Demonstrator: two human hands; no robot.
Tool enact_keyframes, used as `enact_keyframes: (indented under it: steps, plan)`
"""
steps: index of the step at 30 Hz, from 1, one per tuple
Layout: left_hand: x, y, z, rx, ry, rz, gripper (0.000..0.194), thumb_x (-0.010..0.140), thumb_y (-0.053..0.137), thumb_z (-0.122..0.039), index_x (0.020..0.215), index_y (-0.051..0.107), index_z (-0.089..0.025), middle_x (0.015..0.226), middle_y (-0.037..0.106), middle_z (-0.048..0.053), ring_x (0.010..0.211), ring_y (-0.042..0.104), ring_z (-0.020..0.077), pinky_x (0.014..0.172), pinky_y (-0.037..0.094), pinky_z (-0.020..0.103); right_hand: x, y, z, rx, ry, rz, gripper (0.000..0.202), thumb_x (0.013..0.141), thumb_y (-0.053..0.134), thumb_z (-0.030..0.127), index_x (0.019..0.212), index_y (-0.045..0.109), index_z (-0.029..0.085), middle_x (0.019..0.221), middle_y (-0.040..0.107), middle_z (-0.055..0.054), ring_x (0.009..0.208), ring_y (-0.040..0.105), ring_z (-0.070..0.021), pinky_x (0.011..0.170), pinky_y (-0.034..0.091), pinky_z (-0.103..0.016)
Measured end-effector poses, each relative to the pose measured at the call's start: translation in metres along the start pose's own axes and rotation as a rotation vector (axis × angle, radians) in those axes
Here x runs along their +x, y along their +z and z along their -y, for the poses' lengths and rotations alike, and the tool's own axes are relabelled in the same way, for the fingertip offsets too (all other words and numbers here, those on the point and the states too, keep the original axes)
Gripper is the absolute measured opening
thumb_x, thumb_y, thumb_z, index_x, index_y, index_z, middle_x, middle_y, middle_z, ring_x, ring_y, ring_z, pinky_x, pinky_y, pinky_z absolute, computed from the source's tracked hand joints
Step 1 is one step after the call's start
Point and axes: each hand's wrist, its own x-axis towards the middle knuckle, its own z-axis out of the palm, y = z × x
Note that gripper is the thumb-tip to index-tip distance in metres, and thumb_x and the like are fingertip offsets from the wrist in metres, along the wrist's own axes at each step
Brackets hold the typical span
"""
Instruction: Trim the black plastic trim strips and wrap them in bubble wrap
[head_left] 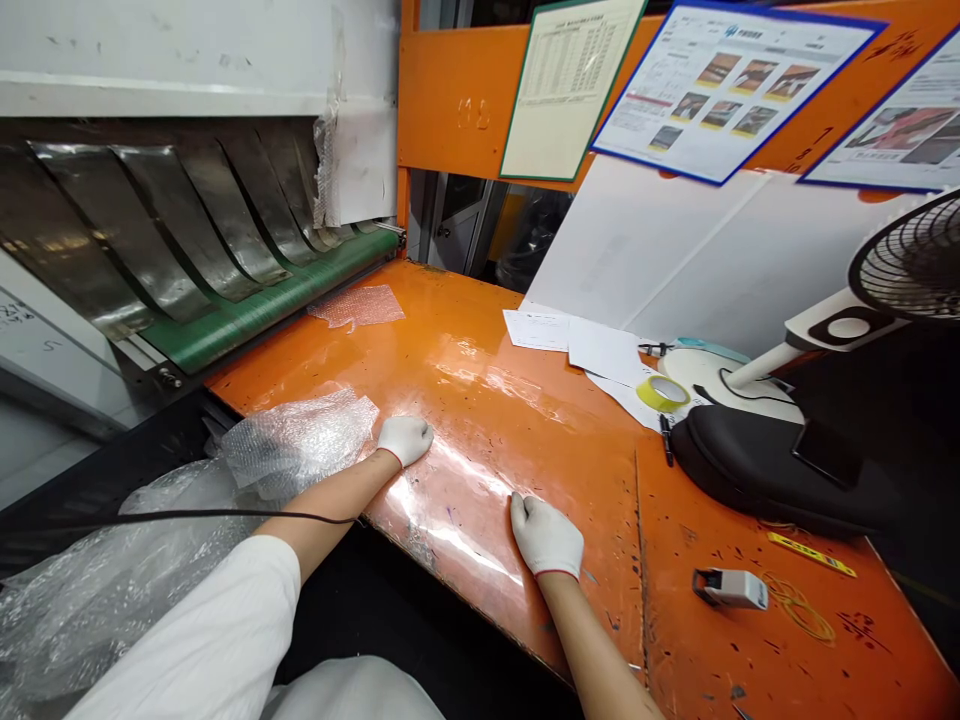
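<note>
Both my hands wear white gloves and rest on the glossy orange table (495,400). My left hand (405,438) lies curled with its fingers closed, right beside a crumpled sheet of bubble wrap (300,435) that hangs over the table's near-left edge. My right hand (546,535) lies flat, palm down, fingers together on the bare tabletop near the front edge. Neither hand holds anything. A thin black cable (187,517) crosses over my left forearm.
A green conveyor belt (262,305) under metal guide plates feeds in from the left. A small bubble wrap piece (358,305) lies near it. Papers (592,345), yellow tape roll (663,392), a pen, a fan (911,260), a small stamp-like tool (731,588) and rubber bands (802,610) crowd the right.
</note>
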Motion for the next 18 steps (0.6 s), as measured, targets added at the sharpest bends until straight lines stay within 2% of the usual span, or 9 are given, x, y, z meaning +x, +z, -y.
enact_keyframes:
  steps: [18]
  plan:
    - [-0.0008,-0.0010,-0.0003,-0.013,-0.007,0.007,0.048,0.109,0.044,-0.040,0.101,0.087,-0.021,0.105,0.082,0.014,0.104,0.077,0.0302,0.084,0.052,0.035,0.0006,0.0016,-0.0002,-0.005,-0.003,-0.003,0.062,0.116,0.030,0.049,0.102,0.084,0.021,0.113,0.083,-0.015,0.106,0.079,-0.0293,0.082,0.049,-0.034]
